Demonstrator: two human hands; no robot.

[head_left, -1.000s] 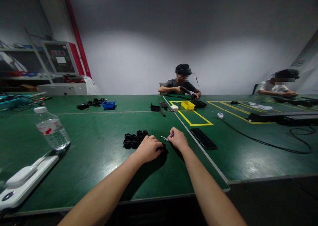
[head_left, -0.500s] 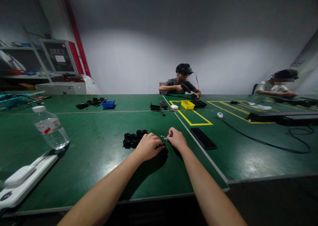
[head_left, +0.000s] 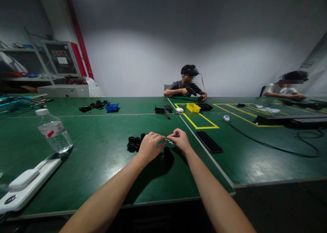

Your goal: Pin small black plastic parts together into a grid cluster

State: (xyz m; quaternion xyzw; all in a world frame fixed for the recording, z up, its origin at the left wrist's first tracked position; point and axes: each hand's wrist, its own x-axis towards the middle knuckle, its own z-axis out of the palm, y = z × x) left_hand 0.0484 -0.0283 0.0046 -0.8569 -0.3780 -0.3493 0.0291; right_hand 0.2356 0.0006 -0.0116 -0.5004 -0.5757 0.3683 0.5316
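Observation:
Over the table, my left hand [head_left: 152, 146] has its thumb and index finger apart, the index fingertip meeting the fingertips of my right hand [head_left: 181, 141]. The right thumb and fingers are pinched together; what they hold is too small to name, though a dark purplish spot shows among them. Small whitish pieces [head_left: 169, 142] lie just below the fingertips. A single black plastic part [head_left: 167, 150] stands under the left thumb, apart from the hand. Left of it is a group of several similar black parts [head_left: 131, 145], partly hidden behind my left hand.
A black phone [head_left: 208, 142] lies right of my hands. To the left are a water bottle [head_left: 55, 132] and a white power strip [head_left: 30, 185]. Farther back are a blue bin [head_left: 111, 107], a yellow bin [head_left: 193, 107] and black pieces. Two people sit across the table.
My left hand has let go of the single black part and moved up toward my right fingertips. The black part now stands uncovered. My right hand has barely shifted, still pinched.

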